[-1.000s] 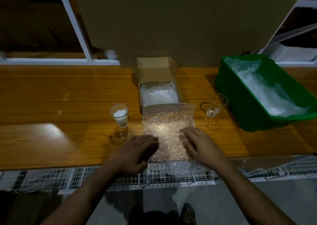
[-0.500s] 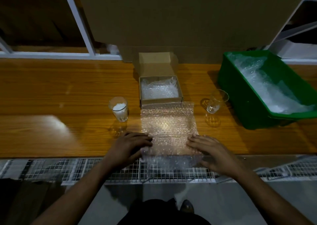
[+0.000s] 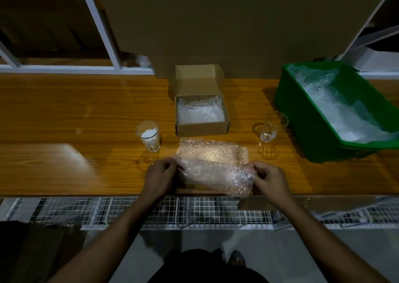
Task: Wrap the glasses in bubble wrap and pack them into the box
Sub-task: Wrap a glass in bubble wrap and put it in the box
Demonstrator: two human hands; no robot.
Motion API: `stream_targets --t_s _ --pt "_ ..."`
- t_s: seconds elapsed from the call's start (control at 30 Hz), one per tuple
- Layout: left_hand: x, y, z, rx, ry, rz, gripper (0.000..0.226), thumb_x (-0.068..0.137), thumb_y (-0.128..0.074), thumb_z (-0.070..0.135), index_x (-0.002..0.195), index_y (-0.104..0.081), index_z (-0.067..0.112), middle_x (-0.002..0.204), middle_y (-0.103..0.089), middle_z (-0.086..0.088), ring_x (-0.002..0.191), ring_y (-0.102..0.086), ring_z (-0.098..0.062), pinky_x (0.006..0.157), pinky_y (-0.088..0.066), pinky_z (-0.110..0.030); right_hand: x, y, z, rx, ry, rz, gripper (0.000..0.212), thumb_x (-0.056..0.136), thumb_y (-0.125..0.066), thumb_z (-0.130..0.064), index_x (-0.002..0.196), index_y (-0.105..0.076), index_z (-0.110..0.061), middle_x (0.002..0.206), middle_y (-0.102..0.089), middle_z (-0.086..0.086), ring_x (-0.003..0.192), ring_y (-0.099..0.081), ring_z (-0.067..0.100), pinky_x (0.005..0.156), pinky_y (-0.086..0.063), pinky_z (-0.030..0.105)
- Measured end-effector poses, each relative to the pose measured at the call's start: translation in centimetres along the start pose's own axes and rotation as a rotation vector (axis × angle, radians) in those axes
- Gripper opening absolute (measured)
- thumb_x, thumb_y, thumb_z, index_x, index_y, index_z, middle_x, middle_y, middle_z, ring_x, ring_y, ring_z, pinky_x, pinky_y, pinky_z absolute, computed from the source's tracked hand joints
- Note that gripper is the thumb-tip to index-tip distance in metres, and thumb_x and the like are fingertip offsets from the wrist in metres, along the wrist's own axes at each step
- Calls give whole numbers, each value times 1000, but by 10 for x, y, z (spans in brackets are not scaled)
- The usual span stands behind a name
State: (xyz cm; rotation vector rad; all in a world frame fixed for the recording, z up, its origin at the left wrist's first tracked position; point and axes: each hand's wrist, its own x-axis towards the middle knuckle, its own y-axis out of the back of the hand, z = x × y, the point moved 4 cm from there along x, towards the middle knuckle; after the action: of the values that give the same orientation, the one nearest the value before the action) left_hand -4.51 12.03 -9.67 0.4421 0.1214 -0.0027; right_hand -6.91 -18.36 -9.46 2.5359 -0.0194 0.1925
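Observation:
A sheet of bubble wrap [image 3: 212, 164] lies on the wooden table in front of me, its near half lifted and folded up. My left hand [image 3: 159, 177] pinches its left edge and my right hand [image 3: 271, 179] pinches its right edge. An open cardboard box [image 3: 203, 129] lined with bubble wrap stands just beyond the sheet. An upright glass [image 3: 149, 136] with white stuffing inside stands to the left of the box. An empty glass [image 3: 272, 126] stands to the right, leaning toward the green bin.
A green plastic bin [image 3: 302, 118] holding more bubble wrap sits at the right on the wooden table [image 3: 64, 121]. A large cardboard panel [image 3: 216, 23] stands behind the box. A wire mesh rack [image 3: 194, 213] runs below the table's near edge.
Both hands went from pressing flat on the sheet to pinching its side edges. The sheet's near end, which hung over the table edge, has come up and folded toward the box.

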Motion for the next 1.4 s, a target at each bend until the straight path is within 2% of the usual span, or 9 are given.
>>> stream_targets --t_s 0.17,0.27,0.6,0.83,0.93,1.03,1.2,1.3,1.4 --pt "9 -4 6 161 1 131 32 102 -52 32 81 -71 18 67 -69 3 56 -64 -3 52 -48 -20 23 -10 0 10 -306 -2 39 100 -56 -22 65 -66 -11 63 -64 11 62 -61 31 60 -46 37" --pt "18 -7 7 297 -18 205 36 100 -51 46 82 -71 23 70 -70 6 62 -65 -9 62 -53 -28 32 -10 -1 -121 -343 -22 43 97 -60 -31 57 -60 -15 53 -60 0 52 -59 17 59 -44 32" --pt "32 -11 10 436 -22 343 19 92 -59 52 95 -62 34 70 -59 14 63 -57 -3 60 -50 -26 42 -12 -8 -400 -590 -49 43 90 -61 -49 64 -66 -16 61 -65 -2 62 -62 18 58 -38 26" --pt "40 -15 9 394 -105 299 22 89 -66 51 101 -60 33 73 -63 13 65 -62 -5 63 -56 -29 29 -5 -10 -524 -587 -54 37 83 -67 -55 71 -66 -20 65 -65 -7 63 -60 12 59 -40 25" --pt "41 -15 8 372 -212 258 33 88 -70 47 111 -59 26 87 -62 10 75 -62 -9 62 -52 -27 19 4 -19 -609 -502 60 31 84 -67 -53 88 -57 -25 77 -64 -6 72 -59 16 62 -41 28" --pt "35 -10 9 386 -453 182 45 86 -71 50 120 -58 23 117 -57 1 104 -55 -12 76 -50 -28 11 11 -31 -537 -122 191 31 84 -66 -52 100 -53 -29 95 -59 -7 86 -56 15 65 -44 29" --pt "23 -6 -9 668 -754 -223 58 91 -50 66 136 -54 29 143 -54 6 132 -45 -11 103 -44 -46 -14 -8 -17 -726 220 -239 86 74 -55 -81 144 -45 -31 149 -43 -5 133 -40 18 105 -40 43" --pt "16 -2 -19 802 -801 -320 75 87 -45 79 146 -46 32 151 -46 9 139 -40 -13 107 -40 -45 -29 -12 7 -768 323 -217 83 69 -81 -58 140 -51 -29 147 -51 -5 132 -47 22 100 -48 48" --pt "4 -2 -21 864 -877 -338 80 85 -45 81 147 -43 30 152 -45 7 137 -43 -17 107 -38 -43 -35 -6 16 -595 336 -121 60 74 -86 -31 130 -63 -30 139 -59 -10 126 -52 18 98 -47 45"
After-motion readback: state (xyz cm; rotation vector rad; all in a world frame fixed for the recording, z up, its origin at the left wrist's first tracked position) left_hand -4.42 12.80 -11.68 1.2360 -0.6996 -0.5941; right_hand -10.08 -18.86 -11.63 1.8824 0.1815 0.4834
